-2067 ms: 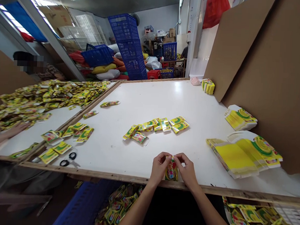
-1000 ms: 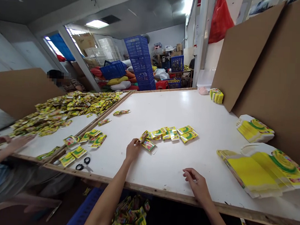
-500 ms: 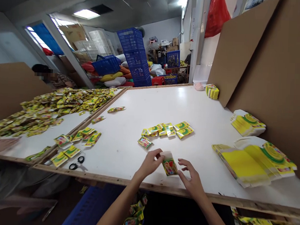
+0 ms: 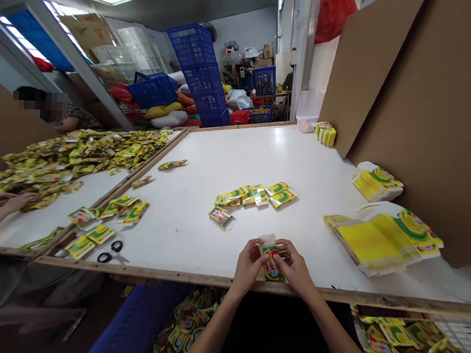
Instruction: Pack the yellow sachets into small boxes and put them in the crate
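Close to the table's front edge, a small green and yellow printed carton [image 4: 272,271] stands between my two hands, its pale flap raised at the top. My left hand [image 4: 250,264] grips the carton's left side, thumb on the printed face. On the other side my right hand [image 4: 294,265] holds it the same way, fingers curled behind. Beyond my hands lies a single carton [image 4: 220,216] with its clear flap out, and behind it a row of yellow cartons [image 4: 234,196]. To the right rests a fanned stack of flat yellow cartons [image 4: 388,243].
Black-handled scissors [image 4: 110,250] lie at the front left near more cartons [image 4: 134,213]. A wooden strip [image 4: 158,160] divides this table from a heap of cartons [image 4: 104,150], where another person's hand [image 4: 21,201] rests. Cardboard sheets [image 4: 380,73] stand at right; blue crates [image 4: 203,73] tower behind.
My right hand has closed onto the carton, which is now held by both hands nearer the table edge. The view has shifted slightly. The other person's hand has reached the heap.
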`<state>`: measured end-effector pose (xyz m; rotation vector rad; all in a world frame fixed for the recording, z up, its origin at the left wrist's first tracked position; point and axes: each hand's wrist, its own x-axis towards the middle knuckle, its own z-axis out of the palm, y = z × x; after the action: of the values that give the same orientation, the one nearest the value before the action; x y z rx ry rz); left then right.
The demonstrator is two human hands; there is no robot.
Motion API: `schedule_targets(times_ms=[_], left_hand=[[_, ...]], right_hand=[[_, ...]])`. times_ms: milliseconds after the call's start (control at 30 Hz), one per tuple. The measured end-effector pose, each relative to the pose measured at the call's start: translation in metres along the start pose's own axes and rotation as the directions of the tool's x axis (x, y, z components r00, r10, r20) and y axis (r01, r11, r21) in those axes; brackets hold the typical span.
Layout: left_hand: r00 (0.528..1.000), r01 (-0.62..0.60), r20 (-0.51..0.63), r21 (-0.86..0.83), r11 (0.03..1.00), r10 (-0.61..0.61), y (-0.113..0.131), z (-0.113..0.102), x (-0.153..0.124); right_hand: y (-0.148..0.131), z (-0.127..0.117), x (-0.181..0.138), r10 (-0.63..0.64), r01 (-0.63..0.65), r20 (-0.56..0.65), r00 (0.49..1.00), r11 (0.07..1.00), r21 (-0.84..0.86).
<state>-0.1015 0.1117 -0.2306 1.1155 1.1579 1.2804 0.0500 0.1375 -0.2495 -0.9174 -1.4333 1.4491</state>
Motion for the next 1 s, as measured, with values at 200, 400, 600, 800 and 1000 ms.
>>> schedule_targets(times_ms=[200, 400, 600, 800, 1000], left_hand=[[0.996, -0.046, 0.082, 0.220, 0.974, 0.028, 0.001, 0.006, 0.014], [0.993, -0.108, 0.050, 0.062, 0.992, 0.105, 0.002, 0.014, 0.016], [0.997, -0.079, -0.010, 0.033, 0.996, 0.079, 0.001, 0.017, 0.010], [0.996, -0.054, -0.066, 0.091, 0.994, 0.060, 0.004, 0.018, 0.005], [0.987, -0.041, -0.153, 0.072, 0.997, 0.051, 0.005, 0.025, 0.014]], right_hand=[[-0.003, -0.003, 0.002, -0.065, 0.045, -0.105, 0.992, 0.982, -0.182], [-0.001, -0.003, 0.003, -0.128, 0.095, -0.248, 0.960, 0.985, -0.142], [-0.007, -0.005, 0.001, -0.188, 0.153, -0.187, 0.964, 0.970, -0.188], [-0.012, -0.002, -0.002, -0.208, 0.161, -0.193, 0.959, 0.959, -0.234], [-0.018, -0.003, 0.005, -0.119, 0.055, -0.229, 0.966, 0.962, -0.267]])
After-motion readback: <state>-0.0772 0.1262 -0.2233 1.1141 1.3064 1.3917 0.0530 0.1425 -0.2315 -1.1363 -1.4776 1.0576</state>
